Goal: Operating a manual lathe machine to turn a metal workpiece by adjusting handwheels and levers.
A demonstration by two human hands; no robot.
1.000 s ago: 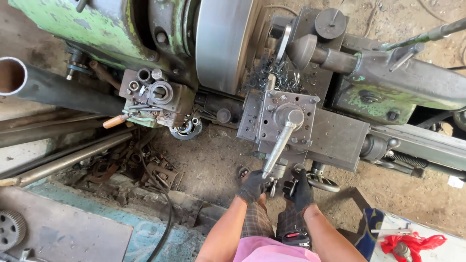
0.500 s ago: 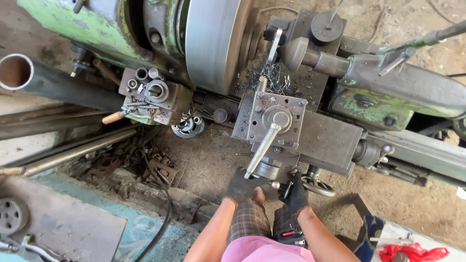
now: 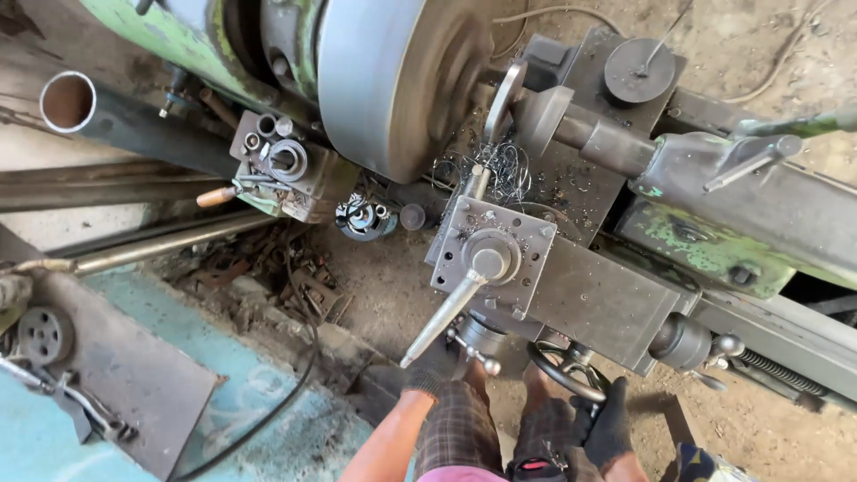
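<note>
Item: I am keeping my gloved left hand (image 3: 430,370) closed on the long lever (image 3: 444,314), swinging smoothly; right hand (image 3: 610,425) gripping the handwheel (image 3: 566,369).

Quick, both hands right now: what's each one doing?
Left hand: gloved, at the tip of the long tool-post lever; grip cannot be told.
Right hand: gloved, closed on the black handwheel.

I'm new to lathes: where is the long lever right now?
In the head view the long lever slants down-left from the tool post at the centre, its tip by the gloved left hand.
</note>
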